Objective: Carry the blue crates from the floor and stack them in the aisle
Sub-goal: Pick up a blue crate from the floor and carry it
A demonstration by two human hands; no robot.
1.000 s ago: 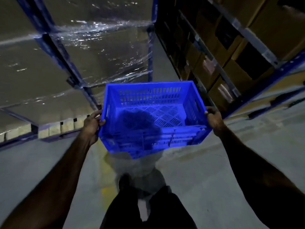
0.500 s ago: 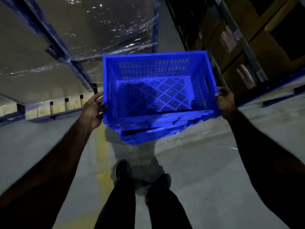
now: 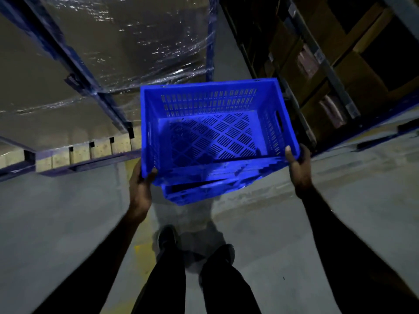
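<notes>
Both grips are clamping the blue crates (image 3: 210, 137): the left hand (image 3: 140, 186) is wrapping the near-left corner, the right hand (image 3: 298, 168) the near-right rim. The nested stack is hanging mid-frame above the floor (image 3: 283, 234). Keeping it level and watching the shelving (image 3: 328, 71) at right seems wise.

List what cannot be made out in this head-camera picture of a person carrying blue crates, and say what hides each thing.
- Number of nested blue crates: the top crate hides those below.
- Fingers of the left hand and right hand: hidden behind the crate walls.
- Labels on the cardboard boxes: too dark and blurred.
- Goods under the plastic wrap: glare.
</notes>
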